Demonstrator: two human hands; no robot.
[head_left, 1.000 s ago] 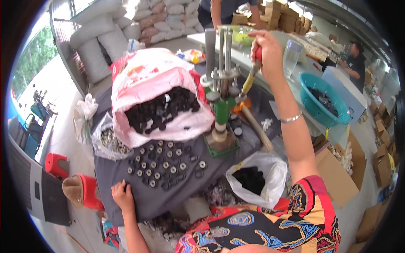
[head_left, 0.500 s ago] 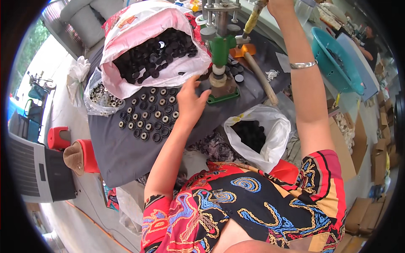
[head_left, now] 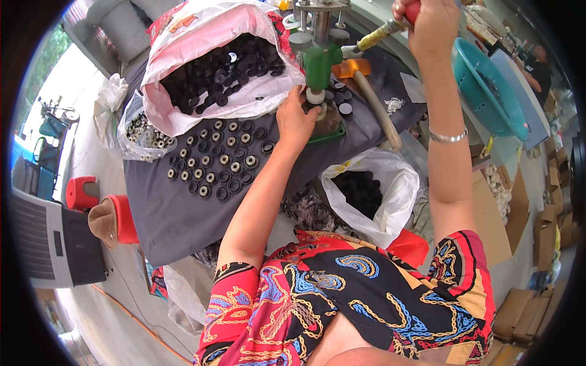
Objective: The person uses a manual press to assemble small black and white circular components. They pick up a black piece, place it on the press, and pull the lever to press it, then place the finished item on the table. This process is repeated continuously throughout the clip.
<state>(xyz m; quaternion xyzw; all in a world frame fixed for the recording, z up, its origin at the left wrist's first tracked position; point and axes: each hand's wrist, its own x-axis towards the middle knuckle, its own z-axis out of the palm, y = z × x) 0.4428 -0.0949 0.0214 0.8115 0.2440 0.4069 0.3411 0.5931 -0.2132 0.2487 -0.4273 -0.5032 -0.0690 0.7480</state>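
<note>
My right hand is wrapped round the red grip of a lever on a green hand press. Below the press's ram, my left hand bends its thumb and fingers in toward the die; whatever lies between the fingertips is too small to make out. Left of that hand, several black rings and metal-centred round parts are spread on the dark cloth. Behind it, a pink-lined sack lies with its mouth wide, full of black round caps.
An orange-headed mallet lies right of the press, near several black discs. A white bag of black parts stands at the table's near edge. A clear bag holds small metal parts. A teal basin is at right.
My left hand has moved right, in to the die under the ram. My right hand and the lever's end have shifted right, and the red grip has come into view.
</note>
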